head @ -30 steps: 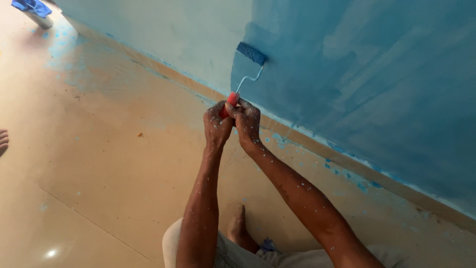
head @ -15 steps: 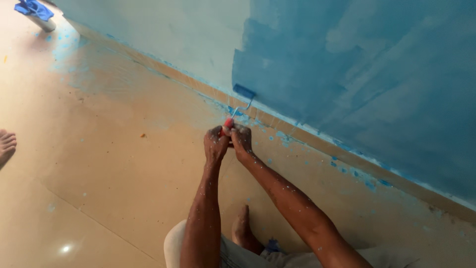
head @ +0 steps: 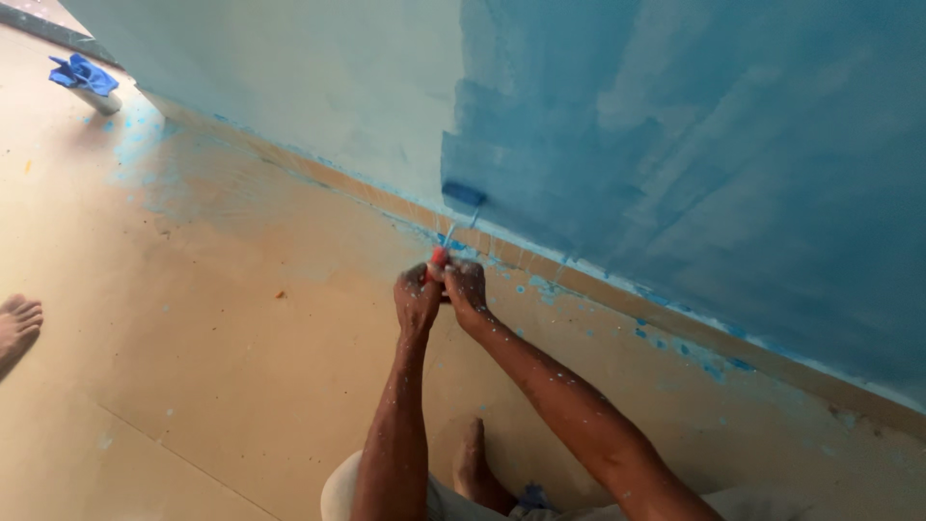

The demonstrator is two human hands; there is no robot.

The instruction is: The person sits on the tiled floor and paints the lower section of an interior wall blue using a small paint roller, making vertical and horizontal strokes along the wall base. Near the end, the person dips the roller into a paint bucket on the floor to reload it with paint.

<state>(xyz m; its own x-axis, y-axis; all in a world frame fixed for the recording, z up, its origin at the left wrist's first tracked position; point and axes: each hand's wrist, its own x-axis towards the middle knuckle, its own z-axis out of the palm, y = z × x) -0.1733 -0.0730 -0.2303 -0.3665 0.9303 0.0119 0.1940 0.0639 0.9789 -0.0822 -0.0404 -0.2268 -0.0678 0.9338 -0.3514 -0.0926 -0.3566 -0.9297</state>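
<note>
Two tones split the wall (head: 675, 145), the largest thing in view: fresh mid-blue covers its right part, and pale, unpainted green runs off to the left, the boundary ragged with roller strokes. Below it stretches the tan tiled floor (head: 222, 367), flecked with blue drips that thicken along the brown skirting strip (head: 617, 294) at the foot of the wall. Next in size come the person's forearms, speckled with paint, reaching up from the bottom edge above a bare foot (head: 473, 463). The left hand (head: 417, 297) and the right hand (head: 465, 289) are pressed together, both closed around the red grip of a small paint roller (head: 463, 194). Its long axis runs from that grip up and slightly right, along a thin bent metal shank, so the tool points away from the person toward the wall. The blue sleeve lies crosswise at the top, flat against the low edge of the blue paint, just above the skirting. Far off at the upper left, a pale vessel (head: 100, 98) sits on the floor with a crumpled blue cloth (head: 83, 74) draped over its top; what else it holds cannot be seen. Another person's bare foot (head: 17, 323) shows at the left edge.
</note>
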